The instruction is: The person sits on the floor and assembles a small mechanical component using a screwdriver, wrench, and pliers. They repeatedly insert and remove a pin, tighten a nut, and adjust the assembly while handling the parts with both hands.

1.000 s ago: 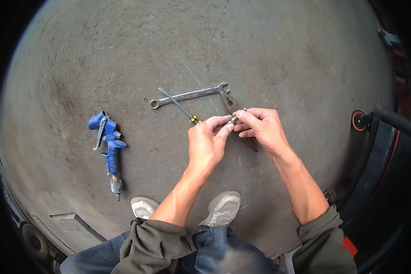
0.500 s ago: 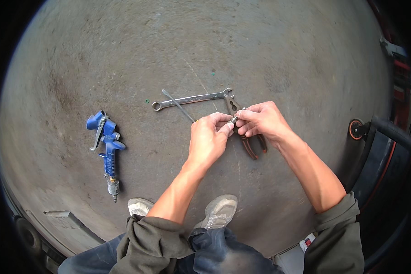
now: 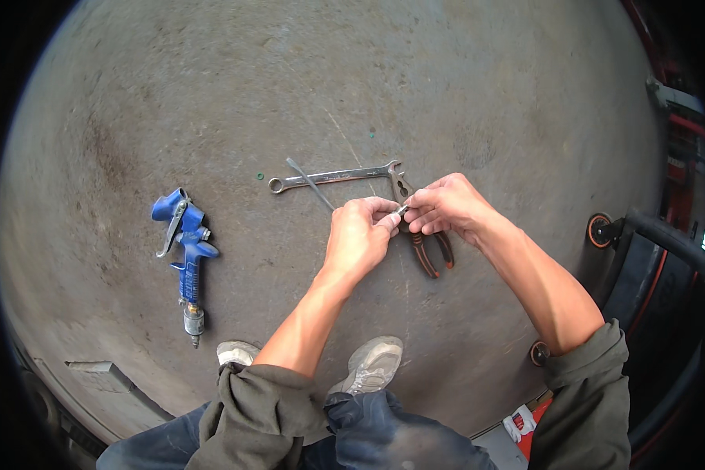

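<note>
My left hand (image 3: pixel 359 239) pinches a small silvery metal part (image 3: pixel 402 210) between thumb and fingertips. From the other side, my right hand (image 3: pixel 453 210) has its fingers closed on the same piece, whose exact kind is too small to make out. Under the hands lie pliers (image 3: pixel 425 256) with dark, orange-edged handles, partly covered by my fingers. Beyond them is a combination wrench (image 3: pixel 337 177), its open end by the pliers' jaws. A thin screwdriver (image 3: pixel 309 182) crosses the wrench; its handle end is hidden behind my left hand.
On the floor to the left lies a blue spray gun (image 3: pixel 189 244). A small green ring (image 3: pixel 260 176) and a green bit (image 3: pixel 372 135) lie near the wrench. Black wheeled equipment (image 3: pixel 642 270) stands at right, and a floor plate (image 3: pixel 117 384) is at lower left.
The view has shifted slightly, showing more of a red item at lower right. Both hands remain together on the small metal part, with only slight finger movement.
</note>
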Demonstrator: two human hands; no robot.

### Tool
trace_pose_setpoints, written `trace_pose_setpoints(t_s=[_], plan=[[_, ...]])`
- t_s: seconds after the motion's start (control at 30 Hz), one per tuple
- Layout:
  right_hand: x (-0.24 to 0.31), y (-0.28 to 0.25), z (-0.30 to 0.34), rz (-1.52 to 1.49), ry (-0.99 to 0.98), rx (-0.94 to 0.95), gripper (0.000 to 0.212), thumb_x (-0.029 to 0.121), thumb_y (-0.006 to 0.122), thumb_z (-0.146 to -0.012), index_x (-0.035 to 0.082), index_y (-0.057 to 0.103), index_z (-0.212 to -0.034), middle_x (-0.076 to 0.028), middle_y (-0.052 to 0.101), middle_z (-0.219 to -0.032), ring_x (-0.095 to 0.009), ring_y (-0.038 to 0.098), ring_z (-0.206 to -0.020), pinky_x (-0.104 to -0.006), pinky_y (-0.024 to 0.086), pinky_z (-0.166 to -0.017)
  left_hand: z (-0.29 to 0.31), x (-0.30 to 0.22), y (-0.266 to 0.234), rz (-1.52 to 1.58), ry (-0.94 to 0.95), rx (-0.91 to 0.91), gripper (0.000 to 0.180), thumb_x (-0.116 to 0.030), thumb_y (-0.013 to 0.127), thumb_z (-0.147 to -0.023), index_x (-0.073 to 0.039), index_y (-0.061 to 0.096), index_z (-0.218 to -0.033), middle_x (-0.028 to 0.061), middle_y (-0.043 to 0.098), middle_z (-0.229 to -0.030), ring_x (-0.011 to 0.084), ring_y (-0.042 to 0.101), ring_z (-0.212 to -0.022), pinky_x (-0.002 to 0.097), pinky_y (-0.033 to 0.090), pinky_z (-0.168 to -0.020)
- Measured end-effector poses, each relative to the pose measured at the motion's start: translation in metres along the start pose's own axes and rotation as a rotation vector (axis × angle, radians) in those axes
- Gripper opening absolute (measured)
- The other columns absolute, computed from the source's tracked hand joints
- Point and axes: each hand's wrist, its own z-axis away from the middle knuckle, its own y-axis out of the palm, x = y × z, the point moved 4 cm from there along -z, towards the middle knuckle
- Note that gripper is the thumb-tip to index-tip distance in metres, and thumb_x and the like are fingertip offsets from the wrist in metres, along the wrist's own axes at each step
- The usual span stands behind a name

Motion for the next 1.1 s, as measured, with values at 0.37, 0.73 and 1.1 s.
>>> trace_pose_setpoints(t_s=[0.37,0.73,1.1], plan=[[0.020,-0.004,-0.009,0.293,0.052,0.094,0.019,0.009,0.064,-0.091,-0.008,0.071,-0.097,-0.014,0.073,-0.082,-0.016,0.070,-0.065,-0.0258,0.055,-0.054,0.000,0.002,0.002,-0.056,0.041,-0.028,0.025,-0.006,0.068,-0.093,0.006,0.071,-0.114,0.0162,0.077,-0.094,0.0170,0.075,-0.085,0.0301,0.059,-0.077],[0.037,0.003,-0.010,0.489,0.091,0.153,0.016,0.007,0.062,-0.092,-0.007,0.070,-0.092,-0.013,0.073,-0.082,-0.015,0.070,-0.065,-0.0273,0.055,-0.055,-0.003,0.008,0.002,0.005,0.017,-0.060,0.024,-0.006,0.071,-0.090,0.005,0.073,-0.111,0.0155,0.077,-0.093,0.0166,0.075,-0.084,0.0306,0.059,-0.077],[0.038,0.004,-0.013,0.538,0.075,0.140,0.017,0.007,0.063,-0.088,-0.008,0.072,-0.090,-0.014,0.072,-0.078,-0.017,0.069,-0.064,-0.0281,0.055,-0.055,0.003,0.004,0.002,0.025,0.010,-0.121,0.025,-0.005,0.075,-0.086,0.002,0.075,-0.111,0.0156,0.077,-0.094,0.0171,0.074,-0.085,0.0315,0.058,-0.079]])
